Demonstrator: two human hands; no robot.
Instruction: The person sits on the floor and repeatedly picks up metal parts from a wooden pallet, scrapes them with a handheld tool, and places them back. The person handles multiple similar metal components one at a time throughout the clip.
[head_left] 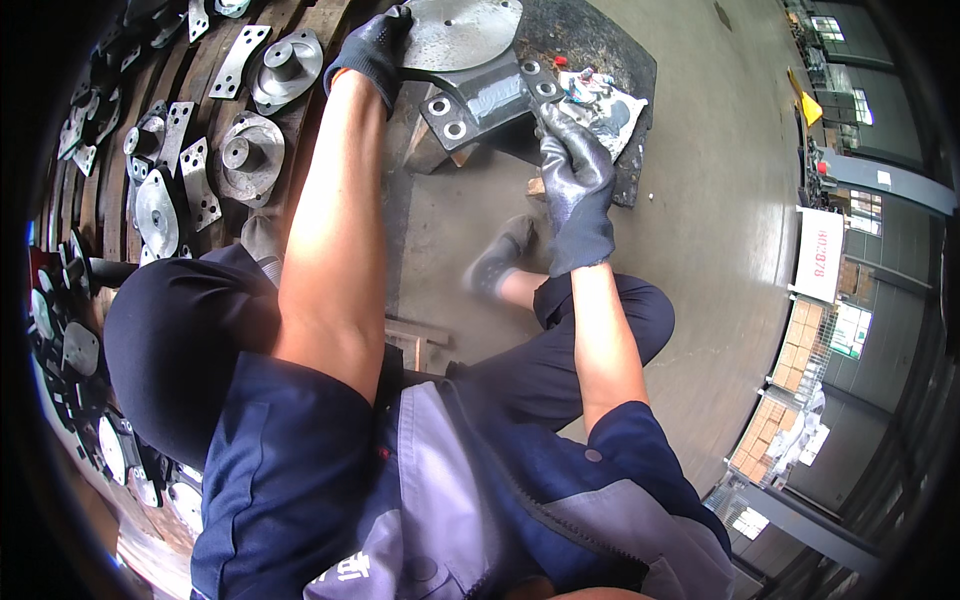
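Note:
My left hand (pixel 370 52), in a dark knit glove, grips the left edge of an oval grey metal plate (pixel 460 35) at the top of the view. Below that plate lies a dark cast bracket (pixel 487 98) with several round holes at its ends; whether the two are joined I cannot tell. Close by the bracket's right end is my right hand (pixel 575 172), in a dark coated glove. Its fingers are curled together, and what they hold, if anything, does not show. The fingertips seem to touch the bracket's corner.
A crumpled white and blue wrapper (pixel 605 108) lies on a dark board (pixel 630 60) beside the bracket. On wooden slats to the left sit flanged metal parts (pixel 248 155) and drilled plates (pixel 240 62). My foot (pixel 503 255) rests on the floor below.

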